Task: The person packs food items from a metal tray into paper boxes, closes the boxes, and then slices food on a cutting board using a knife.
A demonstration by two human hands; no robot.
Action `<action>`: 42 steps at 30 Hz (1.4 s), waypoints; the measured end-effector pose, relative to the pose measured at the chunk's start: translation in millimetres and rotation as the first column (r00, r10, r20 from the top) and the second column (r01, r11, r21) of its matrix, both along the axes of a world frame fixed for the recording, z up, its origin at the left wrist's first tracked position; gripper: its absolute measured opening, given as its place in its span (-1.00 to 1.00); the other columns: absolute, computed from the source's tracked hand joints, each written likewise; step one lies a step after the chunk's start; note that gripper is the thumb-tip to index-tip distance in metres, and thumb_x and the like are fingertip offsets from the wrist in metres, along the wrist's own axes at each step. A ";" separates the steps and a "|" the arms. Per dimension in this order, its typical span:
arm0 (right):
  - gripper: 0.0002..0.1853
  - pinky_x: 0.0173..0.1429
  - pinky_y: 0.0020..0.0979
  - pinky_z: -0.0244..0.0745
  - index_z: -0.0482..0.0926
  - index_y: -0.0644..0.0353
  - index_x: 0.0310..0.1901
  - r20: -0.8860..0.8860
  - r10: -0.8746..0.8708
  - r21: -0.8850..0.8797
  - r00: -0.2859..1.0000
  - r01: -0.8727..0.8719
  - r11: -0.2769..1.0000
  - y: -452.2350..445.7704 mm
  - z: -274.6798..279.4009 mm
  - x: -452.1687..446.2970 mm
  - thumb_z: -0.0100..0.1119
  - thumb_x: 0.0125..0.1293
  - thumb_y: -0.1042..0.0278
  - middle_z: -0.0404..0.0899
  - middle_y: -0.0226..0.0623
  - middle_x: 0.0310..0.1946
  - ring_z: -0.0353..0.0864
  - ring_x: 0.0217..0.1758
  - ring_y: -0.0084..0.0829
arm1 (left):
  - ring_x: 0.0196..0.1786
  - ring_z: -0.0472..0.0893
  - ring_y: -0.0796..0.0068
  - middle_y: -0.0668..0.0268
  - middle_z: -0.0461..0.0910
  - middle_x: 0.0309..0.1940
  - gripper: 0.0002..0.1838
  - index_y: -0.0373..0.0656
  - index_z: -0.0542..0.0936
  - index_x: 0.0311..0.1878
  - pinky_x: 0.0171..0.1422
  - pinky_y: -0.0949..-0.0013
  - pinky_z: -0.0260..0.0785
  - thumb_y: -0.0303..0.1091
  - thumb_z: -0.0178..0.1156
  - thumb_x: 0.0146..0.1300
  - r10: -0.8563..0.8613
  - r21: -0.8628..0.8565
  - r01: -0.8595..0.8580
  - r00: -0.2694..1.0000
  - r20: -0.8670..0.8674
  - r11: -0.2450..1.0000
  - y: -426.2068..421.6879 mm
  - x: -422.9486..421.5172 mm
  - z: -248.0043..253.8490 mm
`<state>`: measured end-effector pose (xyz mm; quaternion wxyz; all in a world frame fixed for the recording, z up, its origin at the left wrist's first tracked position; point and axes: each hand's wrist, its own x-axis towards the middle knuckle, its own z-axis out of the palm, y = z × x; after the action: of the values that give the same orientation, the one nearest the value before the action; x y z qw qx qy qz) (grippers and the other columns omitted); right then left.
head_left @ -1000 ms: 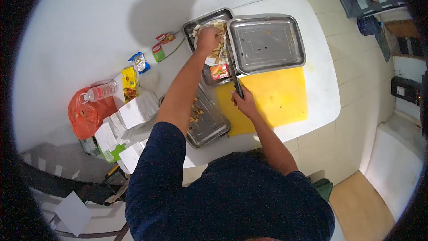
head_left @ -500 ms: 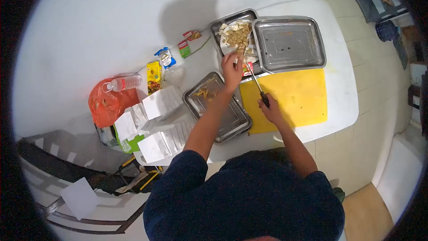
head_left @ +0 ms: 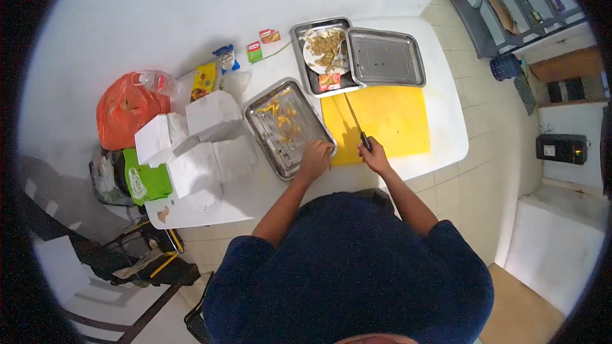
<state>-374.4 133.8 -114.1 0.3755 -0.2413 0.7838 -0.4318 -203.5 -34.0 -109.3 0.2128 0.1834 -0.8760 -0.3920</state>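
Note:
My right hand [head_left: 375,156] grips the black handle of a long knife [head_left: 354,116], its blade slanting away over the yellow cutting board [head_left: 398,121]. At the near corner of a metal tray [head_left: 262,146] is my left hand [head_left: 313,160], fingers closed; a small bit shows at the fingertips, too small to name. Scattered yellowish food pieces [head_left: 280,114] lie in that tray. Behind the board, a white plate [head_left: 311,62] heaped with chopped brownish food [head_left: 328,46] sits in a second metal tray [head_left: 305,81], with a small red packet [head_left: 329,81] beside it.
Another metal tray [head_left: 387,57] overlaps the plate's tray. Along the wall are seasoning packets [head_left: 255,51], a yellow packet [head_left: 203,81], a plastic bottle [head_left: 159,81] and an orange bag [head_left: 121,114]. White boxes [head_left: 213,113] and a green bag [head_left: 146,178] crowd the left.
My left hand has drawn back from the plate to the near corner of the left tray. The knife has come back from the plate over the board, and the view has shifted.

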 end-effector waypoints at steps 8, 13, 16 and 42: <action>-0.71 -0.45 -0.40 0.49 0.42 0.29 -0.23 -0.012 -0.072 -0.019 0.997 0.072 0.997 53.8 0.0 46.6 0.17 0.38 0.20 0.57 -0.25 -0.55 0.56 -0.55 -0.49 | -0.16 0.60 0.03 0.06 0.64 -0.26 -0.83 -0.31 0.63 -0.18 0.01 0.09 0.42 -0.45 0.11 0.27 0.061 0.061 -0.052 0.987 -0.147 0.997 33.0 63.3 -22.9; -0.68 -0.42 -0.43 0.49 0.45 0.28 -0.24 -0.056 -0.067 0.101 0.996 0.072 0.992 90.2 11.7 71.7 0.17 0.38 0.13 0.57 -0.28 -0.54 0.56 -0.52 -0.52 | -0.13 0.60 -0.01 0.02 0.62 -0.23 -0.83 -0.28 0.63 -0.14 0.05 0.15 0.42 -0.41 0.11 0.33 0.030 0.359 -0.001 0.997 -0.075 0.933 44.5 63.3 -30.2; -0.69 -0.41 -0.35 0.49 0.44 0.31 -0.21 -0.088 -0.075 0.113 0.993 0.084 0.990 114.7 -1.4 80.4 0.16 0.37 0.17 0.59 -0.21 -0.54 0.58 -0.52 -0.41 | -0.19 0.61 0.06 0.05 0.61 -0.24 -0.82 -0.27 0.62 -0.10 -0.09 0.22 0.47 -0.40 0.12 0.35 -0.044 0.299 0.051 0.999 -0.030 0.953 59.2 44.3 -25.1; -0.49 -0.30 -0.18 0.39 0.46 0.38 -0.26 -0.225 -0.016 0.082 0.974 0.035 0.996 216.5 -28.0 -106.8 0.06 0.42 -0.07 0.53 0.11 -0.52 0.55 -0.45 -0.04 | -0.15 0.64 0.03 0.00 0.67 -0.29 -0.83 -0.31 0.65 -0.22 0.01 0.18 0.46 -0.44 0.12 0.27 0.276 0.230 -0.277 0.961 0.036 0.933 173.2 -139.9 -62.7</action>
<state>-481.2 350.3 -142.1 0.2893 -0.2620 0.8419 -0.3726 -343.4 139.2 -172.0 0.2413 0.3290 -0.7899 -0.4578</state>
